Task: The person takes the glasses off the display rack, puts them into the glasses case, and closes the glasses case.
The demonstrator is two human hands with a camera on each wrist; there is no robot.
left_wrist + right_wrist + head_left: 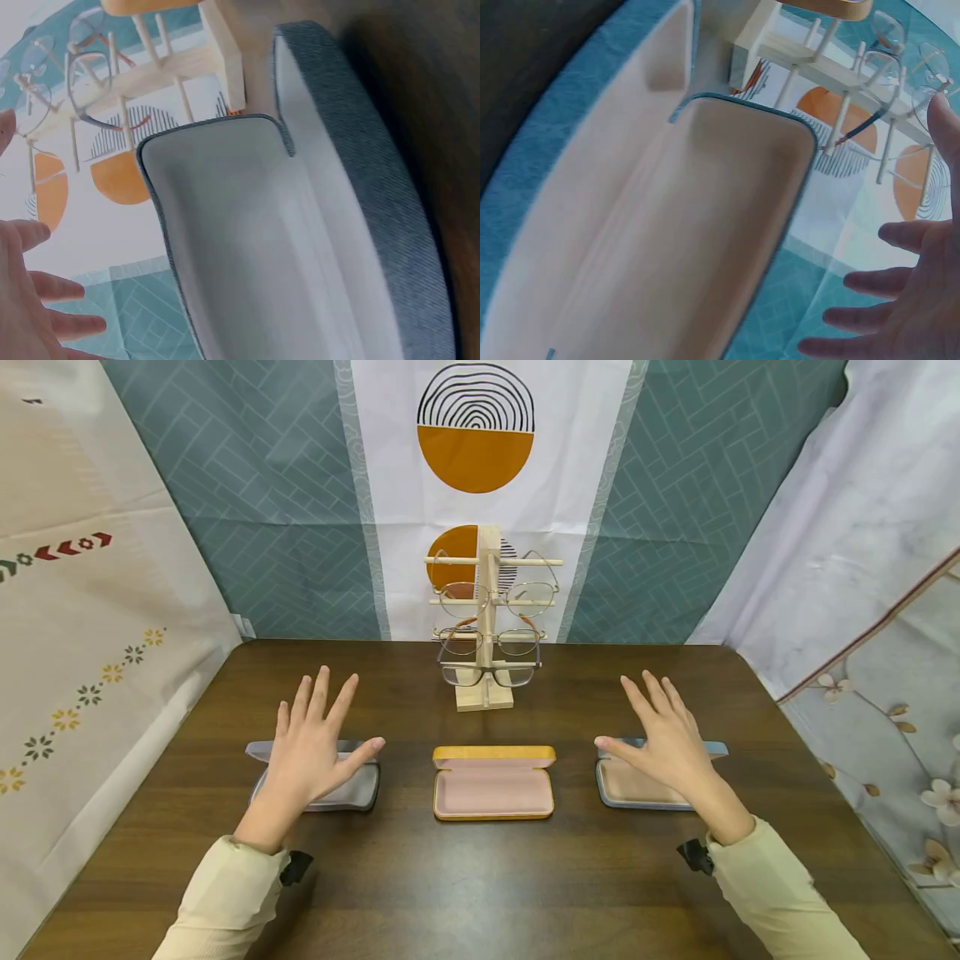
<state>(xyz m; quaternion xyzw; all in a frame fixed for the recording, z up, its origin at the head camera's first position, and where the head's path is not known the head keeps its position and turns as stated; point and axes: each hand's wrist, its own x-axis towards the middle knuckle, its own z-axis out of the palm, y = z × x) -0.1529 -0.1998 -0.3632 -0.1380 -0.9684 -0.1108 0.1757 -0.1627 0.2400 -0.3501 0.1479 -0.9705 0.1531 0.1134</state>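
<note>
My left hand [309,760], fingers spread and straight, hovers over an open grey glasses case [352,789] and holds nothing. Over on the right, my right hand [663,743] is likewise spread above an open blue glasses case [637,783] with a beige lining. Between them lies a yellow glasses case [493,793], lid up, pink inside. Behind it stands a wooden display rack [487,610] carrying thin gold-rimmed glasses [531,600] at the top, another pair of glasses [517,642] below, and dark-framed glasses [489,677] lowest. Each wrist view shows its case's lining close up.
All of it stands on a dark brown wooden table [480,885]. A patterned teal and white curtain [300,527] hangs right behind the rack. Light fabric with printed flowers [90,693] closes the left side, and a pale floral curtain [885,693] the right.
</note>
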